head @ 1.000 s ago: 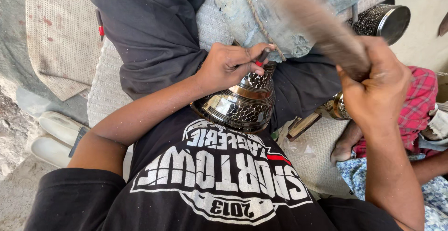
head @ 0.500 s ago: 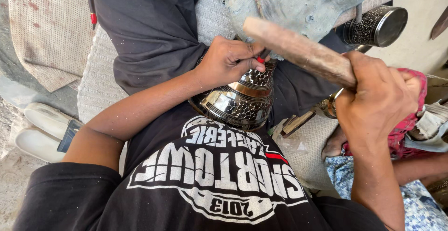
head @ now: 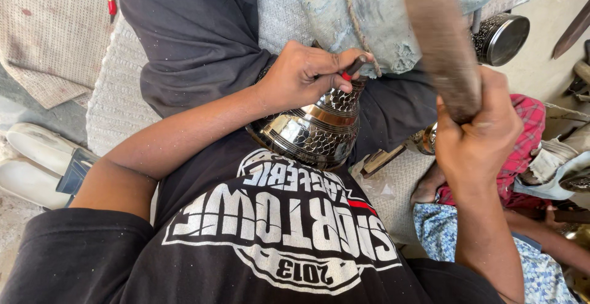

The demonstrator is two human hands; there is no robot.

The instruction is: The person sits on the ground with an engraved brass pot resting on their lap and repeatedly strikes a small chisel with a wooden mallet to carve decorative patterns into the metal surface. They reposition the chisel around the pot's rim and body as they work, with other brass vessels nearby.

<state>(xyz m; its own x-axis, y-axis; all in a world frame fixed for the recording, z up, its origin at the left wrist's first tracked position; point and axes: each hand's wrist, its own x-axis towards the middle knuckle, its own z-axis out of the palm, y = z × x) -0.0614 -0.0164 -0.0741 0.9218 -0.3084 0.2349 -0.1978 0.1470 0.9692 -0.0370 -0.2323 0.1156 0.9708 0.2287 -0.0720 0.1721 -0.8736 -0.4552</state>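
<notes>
My left hand pinches a thin red-tipped chisel against the polished, engraved metal vase in my lap; my right hand clenches a blurred wooden mallet above woven matting.

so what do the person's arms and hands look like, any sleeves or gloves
Both arms are bare from the short black sleeves of a black t-shirt with a white printed design on the chest. The left hand and right hand wear no gloves; no rings or watch show.
</notes>
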